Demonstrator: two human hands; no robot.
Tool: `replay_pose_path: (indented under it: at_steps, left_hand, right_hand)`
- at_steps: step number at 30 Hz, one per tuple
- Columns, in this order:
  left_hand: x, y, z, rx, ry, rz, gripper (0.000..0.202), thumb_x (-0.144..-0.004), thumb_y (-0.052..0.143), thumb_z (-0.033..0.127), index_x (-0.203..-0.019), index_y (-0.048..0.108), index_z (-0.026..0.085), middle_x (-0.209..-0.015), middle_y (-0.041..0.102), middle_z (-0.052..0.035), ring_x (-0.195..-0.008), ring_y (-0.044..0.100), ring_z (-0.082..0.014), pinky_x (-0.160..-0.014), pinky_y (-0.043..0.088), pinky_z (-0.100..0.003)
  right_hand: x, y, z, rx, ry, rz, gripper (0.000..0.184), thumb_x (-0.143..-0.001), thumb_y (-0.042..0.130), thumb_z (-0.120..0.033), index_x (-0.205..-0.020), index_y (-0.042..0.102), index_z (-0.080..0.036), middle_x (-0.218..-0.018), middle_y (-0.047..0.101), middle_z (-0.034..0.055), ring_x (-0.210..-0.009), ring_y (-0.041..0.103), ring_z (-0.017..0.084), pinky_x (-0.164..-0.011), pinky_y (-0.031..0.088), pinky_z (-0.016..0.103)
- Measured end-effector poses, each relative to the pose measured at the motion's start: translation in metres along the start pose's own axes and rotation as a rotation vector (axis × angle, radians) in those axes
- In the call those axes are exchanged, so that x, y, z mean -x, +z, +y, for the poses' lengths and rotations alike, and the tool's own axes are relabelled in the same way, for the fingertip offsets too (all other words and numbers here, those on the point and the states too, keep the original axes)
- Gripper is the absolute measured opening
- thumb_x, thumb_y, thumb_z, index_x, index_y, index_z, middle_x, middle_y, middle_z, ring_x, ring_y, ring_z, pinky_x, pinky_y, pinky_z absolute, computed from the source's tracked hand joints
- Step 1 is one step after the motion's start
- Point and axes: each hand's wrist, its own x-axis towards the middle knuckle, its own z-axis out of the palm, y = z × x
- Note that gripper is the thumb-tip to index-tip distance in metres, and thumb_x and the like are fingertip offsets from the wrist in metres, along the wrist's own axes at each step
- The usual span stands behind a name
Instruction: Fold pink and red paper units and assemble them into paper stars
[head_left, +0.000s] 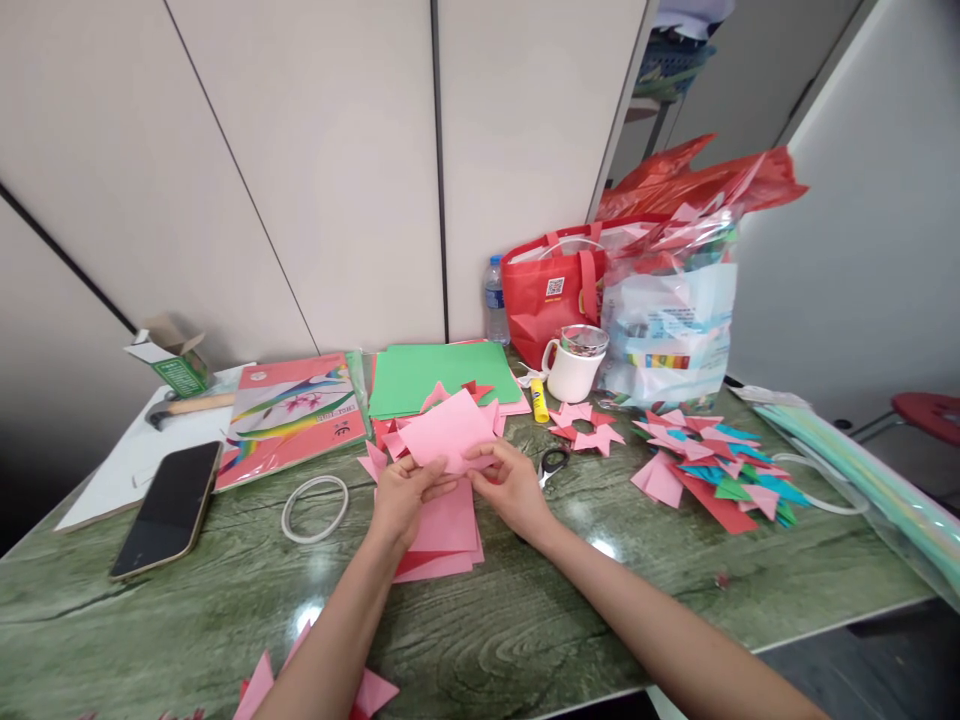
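Note:
A sheet of pink paper is held up over the table between my two hands. My left hand pinches its lower left edge, thumb on the near face. At the lower right edge my right hand grips the same sheet, where a narrow strip appears folded or bent. Below them lies a stack of pink and red paper sheets. Folded pink and red paper pieces sit just behind the held sheet, partly hidden by it. Black-handled scissors rest right of my right hand.
Left are a phone, a white ring, a hammer and a paper pack. Green sheets, a glue stick, a mug and bags stand behind. Folded paper stars lie right.

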Motion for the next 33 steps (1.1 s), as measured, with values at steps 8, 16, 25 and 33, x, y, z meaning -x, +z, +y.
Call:
replay_pose_path:
  at_steps: [8,16,25,33]
  left_hand:
    - [-0.002,-0.004,0.005,-0.043,0.010,-0.087,0.034,-0.051,0.082,0.024,-0.078,0.070,0.008,-0.069,0.074,-0.0084,-0.055,0.068,-0.0176,-0.057,0.058,-0.026]
    - [-0.003,-0.011,0.006,-0.223,0.121,-0.124,0.036,-0.051,0.081,0.032,-0.076,0.071,0.009,-0.067,0.073,-0.0097,-0.058,0.068,-0.0222,-0.062,0.057,-0.034]
    - [-0.003,-0.011,0.009,-0.194,0.180,-0.140,0.063,-0.067,0.072,0.032,-0.124,0.051,0.016,-0.074,0.073,-0.0060,-0.064,0.069,-0.0200,-0.067,0.056,-0.034]
    - [0.003,-0.005,0.002,-0.294,0.174,-0.267,0.041,-0.064,0.073,0.030,-0.102,0.069,0.018,-0.110,0.067,-0.0084,-0.099,0.060,-0.0232,-0.087,0.048,-0.032]
  right_hand:
    - [0.000,0.002,0.000,-0.065,0.023,0.003,0.014,-0.066,0.059,-0.016,-0.075,0.070,-0.019,-0.087,0.062,0.0056,-0.076,0.063,0.017,-0.063,0.055,0.027]
    - [-0.001,-0.001,-0.004,0.104,-0.049,-0.052,0.024,-0.067,0.053,-0.009,-0.076,0.072,-0.021,-0.079,0.069,0.0032,-0.079,0.062,0.018,-0.077,0.050,0.034]
    - [-0.007,-0.007,0.004,0.112,-0.037,0.011,0.014,-0.071,0.061,-0.019,-0.082,0.070,-0.020,-0.089,0.067,0.0057,-0.085,0.062,0.020,-0.077,0.047,0.032]
    - [-0.005,-0.004,0.000,0.072,-0.052,0.010,0.021,-0.074,0.059,-0.020,-0.094,0.068,-0.021,-0.097,0.064,0.0061,-0.094,0.059,0.021,-0.087,0.046,0.038]
